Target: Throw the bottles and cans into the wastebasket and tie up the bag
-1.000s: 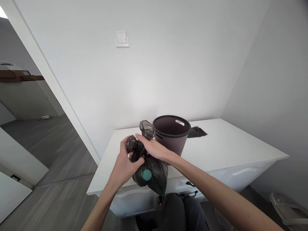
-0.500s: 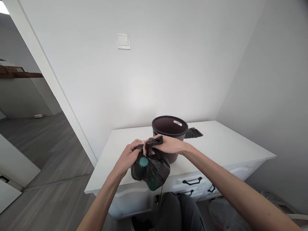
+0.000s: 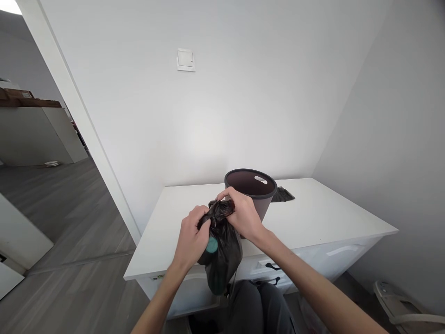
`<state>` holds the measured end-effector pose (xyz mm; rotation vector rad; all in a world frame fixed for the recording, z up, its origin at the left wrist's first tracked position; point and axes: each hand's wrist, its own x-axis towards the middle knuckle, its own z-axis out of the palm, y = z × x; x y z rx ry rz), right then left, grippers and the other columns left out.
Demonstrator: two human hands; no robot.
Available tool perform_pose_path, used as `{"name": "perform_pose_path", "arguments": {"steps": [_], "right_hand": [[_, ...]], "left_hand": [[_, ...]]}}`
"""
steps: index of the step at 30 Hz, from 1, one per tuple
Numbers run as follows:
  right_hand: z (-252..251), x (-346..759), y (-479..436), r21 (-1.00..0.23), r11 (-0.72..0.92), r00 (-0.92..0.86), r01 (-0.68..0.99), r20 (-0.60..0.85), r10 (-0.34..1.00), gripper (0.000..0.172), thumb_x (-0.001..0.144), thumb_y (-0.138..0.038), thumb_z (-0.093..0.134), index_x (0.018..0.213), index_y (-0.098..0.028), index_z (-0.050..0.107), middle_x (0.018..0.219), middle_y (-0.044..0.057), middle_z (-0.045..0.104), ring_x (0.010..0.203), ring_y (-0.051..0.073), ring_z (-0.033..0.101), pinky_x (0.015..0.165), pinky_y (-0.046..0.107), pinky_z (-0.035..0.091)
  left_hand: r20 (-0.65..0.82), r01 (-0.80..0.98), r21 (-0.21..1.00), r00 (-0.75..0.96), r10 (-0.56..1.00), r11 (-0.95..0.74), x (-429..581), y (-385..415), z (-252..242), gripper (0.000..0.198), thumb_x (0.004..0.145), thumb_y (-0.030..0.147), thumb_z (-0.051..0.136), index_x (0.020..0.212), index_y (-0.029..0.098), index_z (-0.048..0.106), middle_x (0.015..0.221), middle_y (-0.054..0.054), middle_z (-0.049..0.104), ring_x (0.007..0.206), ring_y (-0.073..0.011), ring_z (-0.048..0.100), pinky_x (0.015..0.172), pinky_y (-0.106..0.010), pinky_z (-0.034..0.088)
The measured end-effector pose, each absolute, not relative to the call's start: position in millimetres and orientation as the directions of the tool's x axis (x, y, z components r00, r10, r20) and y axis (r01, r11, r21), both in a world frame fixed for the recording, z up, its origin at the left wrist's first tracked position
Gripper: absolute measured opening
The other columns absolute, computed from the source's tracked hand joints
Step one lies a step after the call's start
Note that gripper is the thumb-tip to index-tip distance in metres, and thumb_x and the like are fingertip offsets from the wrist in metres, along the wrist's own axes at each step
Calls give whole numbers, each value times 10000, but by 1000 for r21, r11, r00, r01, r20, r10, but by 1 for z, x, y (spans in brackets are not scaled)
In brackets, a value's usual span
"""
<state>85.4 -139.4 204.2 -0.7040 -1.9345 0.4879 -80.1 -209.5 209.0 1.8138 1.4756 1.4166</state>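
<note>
A thin black garbage bag [image 3: 227, 246] hangs from both hands in front of the white cabinet's edge. Its top is bunched and twisted, and a round teal shape shows through the plastic on the left side. My left hand [image 3: 194, 234] pinches the gathered neck from the left, thumb against the plastic. On the other side my right hand [image 3: 243, 208] is closed on the bunched top. Just behind the hands stands a dark brown trash can [image 3: 267, 204] with a black rim and an oval handle hole. What else lies in the bag is unclear.
The trash can stands on the white cabinet top [image 3: 323, 208]. A flat piece of black plastic [image 3: 283, 195] lies behind it. Below are drawers with black handles [image 3: 273, 266]. A light switch [image 3: 186, 60] is on the wall, and a chair [image 3: 403, 301] is at lower right.
The view has shifted slightly. My right hand has turned upright and sits higher on the bag's neck. The bag hangs lower and longer, its top more tightly bunched.
</note>
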Motion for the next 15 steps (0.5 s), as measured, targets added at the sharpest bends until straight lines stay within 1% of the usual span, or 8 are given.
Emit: {"name": "perform_pose_path", "arguments": {"steps": [2, 4, 5, 7, 9, 11, 13, 15], "right_hand": [[199, 79, -147, -557, 800, -221, 221, 770, 598, 266, 802, -44, 527, 969, -242, 586, 1057, 37, 740, 909, 192, 701, 783, 319, 542], [195, 75, -154, -503, 844, -136, 185, 838, 529, 246, 819, -35, 535, 943, -245, 571, 1093, 50, 736, 968, 197, 708, 791, 321, 552], [194, 74, -156, -477, 860, -111, 180, 859, 499, 237, 831, -31, 541, 929, -246, 570, 1099, 52, 734, 977, 197, 709, 776, 316, 552], [192, 73, -157, -431, 881, -77, 195, 889, 452, 237, 852, -17, 540, 909, -244, 579, 1097, 55, 731, 979, 193, 710, 741, 305, 547], [191, 73, -154, -397, 888, -47, 231, 907, 417, 254, 860, 1, 528, 898, -240, 598, 1078, 55, 726, 970, 187, 710, 722, 296, 544], [191, 73, -151, -371, 889, -35, 270, 919, 394, 269, 863, 13, 517, 891, -235, 617, 1059, 55, 724, 945, 177, 711, 718, 289, 547], [192, 74, -149, -347, 889, -52, 299, 924, 378, 272, 871, 11, 508, 888, -230, 632, 1054, 56, 730, 928, 170, 712, 724, 287, 553], [194, 77, -149, -325, 893, -97, 311, 924, 370, 268, 886, -3, 500, 890, -229, 645, 1074, 59, 746, 942, 171, 717, 740, 293, 560]], "left_hand": [[462, 481, 794, -81, 883, -371, -77, -214, 203, 130, 848, 299, 498, 737, 236, 522, 753, -2, 540, 775, -200, 506, 738, -318, 400], [423, 414, 838, -81, 902, -355, -75, -216, 200, 181, 895, 367, 519, 806, 237, 608, 840, -20, 637, 859, -224, 567, 808, -336, 445], [386, 350, 875, -88, 918, -334, -75, -215, 200, 254, 931, 424, 500, 853, 238, 653, 900, -33, 681, 907, -238, 595, 856, -351, 464], [295, 203, 942, -123, 948, -267, -75, -213, 203, 462, 996, 561, 400, 928, 238, 723, 991, -56, 734, 986, -264, 633, 944, -382, 477], [211, 104, 975, -151, 966, -197, -75, -209, 211, 609, 1001, 683, 358, 957, 235, 768, 1008, -70, 758, 1032, -282, 652, 981, -388, 479], [148, 51, 989, -130, 981, -142, -73, -206, 220, 611, 948, 747, 478, 972, 224, 794, 994, -75, 770, 1038, -289, 662, 931, -367, 501], [89, -24, 996, -80, 993, -91, -69, -204, 228, 570, 876, 729, 639, 1028, 204, 803, 987, -80, 777, 992, -279, 677, 829, -333, 520], [46, -122, 991, -58, 997, -53, -65, -203, 232, 584, 822, 693, 736, 1110, 188, 796, 987, -85, 779, 923, -254, 690, 747, -300, 519]]}}
